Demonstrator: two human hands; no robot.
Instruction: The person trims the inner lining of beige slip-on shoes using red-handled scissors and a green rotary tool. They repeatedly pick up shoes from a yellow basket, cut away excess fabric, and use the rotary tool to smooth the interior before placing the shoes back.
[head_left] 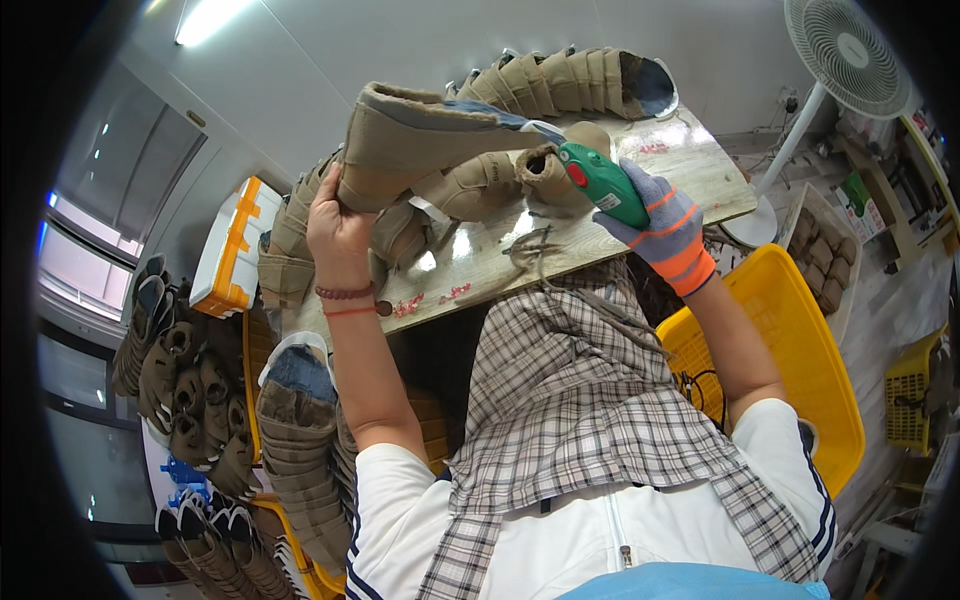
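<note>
My bare left hand (pixel 338 235) grips one end of a tan shoe upper (pixel 410 145), lifted above the table. Fleecy edges and blue-grey inner material show on it. In my right hand (pixel 665 225), under a grey and orange glove, is a green handheld power tool (pixel 605 190) with a red button. The tool's front end is close to the far end of the upper; whether they touch I cannot tell. Below them, several more tan uppers (pixel 470 188) lie on the table (pixel 610 240).
A nested row of tan uppers (pixel 550 85) lines the table's back. More stacks (pixel 300 440) stand at the left, near a white and orange box (pixel 235 245). A yellow basket (pixel 830 400) sits at my right, a white fan (pixel 850 50) behind it. Scraps (pixel 540 250) lie at the table's front.
</note>
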